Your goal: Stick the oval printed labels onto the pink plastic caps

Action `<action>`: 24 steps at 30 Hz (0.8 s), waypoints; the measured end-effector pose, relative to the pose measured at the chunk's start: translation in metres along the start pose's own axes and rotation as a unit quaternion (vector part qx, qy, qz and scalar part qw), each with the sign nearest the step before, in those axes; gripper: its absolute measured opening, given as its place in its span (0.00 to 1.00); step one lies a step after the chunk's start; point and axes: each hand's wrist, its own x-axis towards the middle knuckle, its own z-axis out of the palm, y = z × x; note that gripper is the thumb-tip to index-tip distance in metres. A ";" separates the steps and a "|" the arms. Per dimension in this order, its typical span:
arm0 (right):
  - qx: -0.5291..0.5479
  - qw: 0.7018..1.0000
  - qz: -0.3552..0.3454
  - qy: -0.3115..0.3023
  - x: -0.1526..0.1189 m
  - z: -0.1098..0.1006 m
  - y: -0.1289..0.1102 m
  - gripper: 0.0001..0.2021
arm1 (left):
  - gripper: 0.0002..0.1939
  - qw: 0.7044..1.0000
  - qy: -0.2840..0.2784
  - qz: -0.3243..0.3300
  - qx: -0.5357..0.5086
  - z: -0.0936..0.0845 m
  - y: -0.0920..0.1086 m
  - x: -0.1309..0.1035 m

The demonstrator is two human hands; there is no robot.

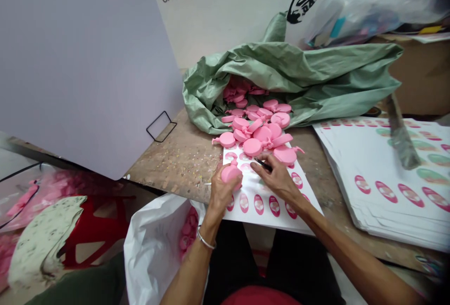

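Observation:
A round pink plastic piece with a small knob is in my left hand, fingers wrapped round its edge. My right hand pinches a thin black tool just to the right of that piece. Under both hands lies a white sheet printed with rows of pink oval stickers. Beyond them, a heap of similar pink pieces spills from the mouth of a green sack onto the sheet's far end.
A stack of printed sticker sheets lies at the right, with a flat, worn strip on it. An open white bag holding pink pieces stands below the table edge. A grey panel rises at the left.

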 end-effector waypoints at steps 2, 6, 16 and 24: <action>0.100 0.994 0.039 -0.007 -0.003 0.004 -0.011 0.24 | 0.20 0.984 0.019 0.101 0.144 0.005 0.004 -0.008; 0.190 0.978 0.079 -0.012 -0.005 0.008 -0.026 0.22 | 0.32 0.980 -0.032 0.101 0.170 0.010 0.016 -0.024; 0.031 0.993 -0.048 -0.101 0.009 -0.008 -0.007 0.16 | 0.21 0.960 -0.094 -0.149 -0.217 -0.008 0.011 -0.017; -0.310 0.942 -0.123 0.041 0.015 -0.003 0.036 0.07 | 0.22 0.989 0.026 -0.062 -0.132 0.003 -0.012 0.020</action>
